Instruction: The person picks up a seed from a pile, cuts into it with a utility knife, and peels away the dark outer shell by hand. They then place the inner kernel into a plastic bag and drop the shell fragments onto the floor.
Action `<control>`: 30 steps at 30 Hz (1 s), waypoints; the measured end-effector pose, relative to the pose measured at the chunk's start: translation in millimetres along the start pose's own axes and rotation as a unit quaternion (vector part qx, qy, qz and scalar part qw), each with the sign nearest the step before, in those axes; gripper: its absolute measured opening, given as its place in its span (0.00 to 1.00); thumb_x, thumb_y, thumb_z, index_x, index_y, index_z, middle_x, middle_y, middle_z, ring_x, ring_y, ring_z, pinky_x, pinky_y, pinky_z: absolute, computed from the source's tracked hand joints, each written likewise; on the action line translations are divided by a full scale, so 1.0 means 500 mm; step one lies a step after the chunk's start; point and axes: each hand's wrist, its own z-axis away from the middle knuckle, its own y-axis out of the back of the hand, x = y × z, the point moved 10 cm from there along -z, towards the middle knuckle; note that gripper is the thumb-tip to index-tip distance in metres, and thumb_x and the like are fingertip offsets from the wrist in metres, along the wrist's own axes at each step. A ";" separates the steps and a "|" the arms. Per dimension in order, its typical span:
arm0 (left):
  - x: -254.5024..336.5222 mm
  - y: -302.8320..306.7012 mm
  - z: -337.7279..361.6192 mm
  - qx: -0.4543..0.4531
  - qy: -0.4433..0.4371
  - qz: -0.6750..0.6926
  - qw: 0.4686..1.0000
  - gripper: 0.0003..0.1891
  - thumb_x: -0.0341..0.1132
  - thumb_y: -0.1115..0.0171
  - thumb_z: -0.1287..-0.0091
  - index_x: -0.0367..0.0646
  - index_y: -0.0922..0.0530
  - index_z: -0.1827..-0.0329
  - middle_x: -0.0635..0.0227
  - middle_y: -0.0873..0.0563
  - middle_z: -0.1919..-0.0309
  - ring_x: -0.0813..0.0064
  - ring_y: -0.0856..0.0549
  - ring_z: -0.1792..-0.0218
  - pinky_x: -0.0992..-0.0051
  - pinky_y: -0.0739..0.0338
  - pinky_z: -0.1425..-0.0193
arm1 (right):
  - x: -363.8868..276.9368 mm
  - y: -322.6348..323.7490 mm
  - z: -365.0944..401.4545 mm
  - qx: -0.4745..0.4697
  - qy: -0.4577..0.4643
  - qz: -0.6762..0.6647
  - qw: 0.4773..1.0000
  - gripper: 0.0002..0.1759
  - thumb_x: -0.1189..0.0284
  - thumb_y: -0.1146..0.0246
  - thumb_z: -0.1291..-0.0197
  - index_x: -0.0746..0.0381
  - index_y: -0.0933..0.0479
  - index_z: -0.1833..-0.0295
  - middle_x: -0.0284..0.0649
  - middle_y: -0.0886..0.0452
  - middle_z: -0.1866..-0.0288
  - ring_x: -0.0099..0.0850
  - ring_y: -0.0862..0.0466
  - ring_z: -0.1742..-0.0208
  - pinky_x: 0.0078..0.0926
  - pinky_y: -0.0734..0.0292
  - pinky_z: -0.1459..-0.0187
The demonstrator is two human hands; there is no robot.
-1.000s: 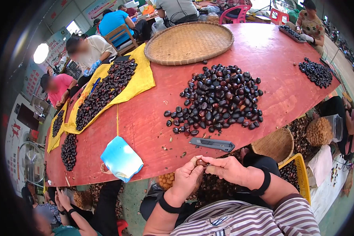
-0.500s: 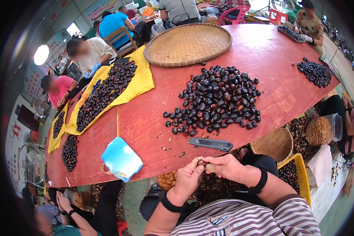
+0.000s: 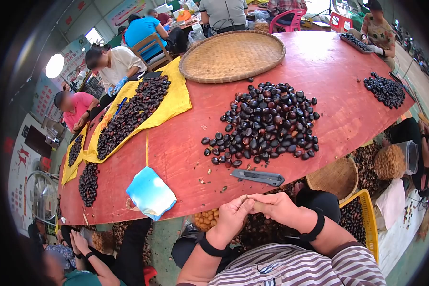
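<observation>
Black, glossy nuts (image 3: 271, 124) lie heaped on the red table (image 3: 176, 143), presumably for easy reach, a grey cutter (image 3: 258, 177) close by near the edge. Left hand (image 3: 229, 217) and right hand (image 3: 279, 209) meet, fingertips bunched, probably to steady something small; the fingers cover that spot, so I cannot tell whether a nut is grasped there

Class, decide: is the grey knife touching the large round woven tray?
Apart: the head view shows the heap of dark nuts between the grey knife and the woven tray.
</observation>
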 end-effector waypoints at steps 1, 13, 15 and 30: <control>-0.001 0.000 0.001 -0.008 -0.009 -0.010 1.000 0.13 0.35 0.50 0.37 0.33 0.26 0.58 0.72 0.21 0.71 0.85 0.25 0.70 0.85 0.29 0.65 | 0.001 -0.002 0.004 -0.011 -0.022 -0.025 0.999 0.14 0.71 0.43 0.45 0.57 0.26 0.51 0.28 0.24 0.76 0.15 0.32 0.81 0.12 0.35 0.79; -0.022 -0.010 0.025 -0.053 0.052 -0.008 0.997 0.14 0.33 0.51 0.37 0.33 0.28 0.53 0.71 0.23 0.72 0.83 0.24 0.71 0.85 0.30 0.64 | -0.040 -0.005 0.020 -0.074 0.002 0.108 0.991 0.14 0.75 0.43 0.46 0.58 0.26 0.52 0.31 0.21 0.71 0.16 0.28 0.75 0.15 0.29 0.72; -0.024 -0.017 0.031 -0.065 0.074 -0.020 0.995 0.15 0.33 0.51 0.36 0.33 0.29 0.51 0.71 0.23 0.71 0.83 0.25 0.70 0.84 0.31 0.63 | -0.058 -0.010 0.027 -0.091 0.018 0.147 0.985 0.14 0.75 0.43 0.47 0.59 0.26 0.53 0.33 0.21 0.70 0.18 0.26 0.72 0.17 0.28 0.68; -0.015 -0.024 0.042 -0.063 0.015 -0.083 0.994 0.15 0.32 0.50 0.37 0.34 0.31 0.48 0.69 0.21 0.67 0.83 0.23 0.67 0.84 0.29 0.60 | -0.054 -0.005 0.035 -0.063 0.067 0.113 0.989 0.13 0.75 0.43 0.46 0.58 0.25 0.54 0.27 0.25 0.74 0.14 0.34 0.80 0.10 0.35 0.76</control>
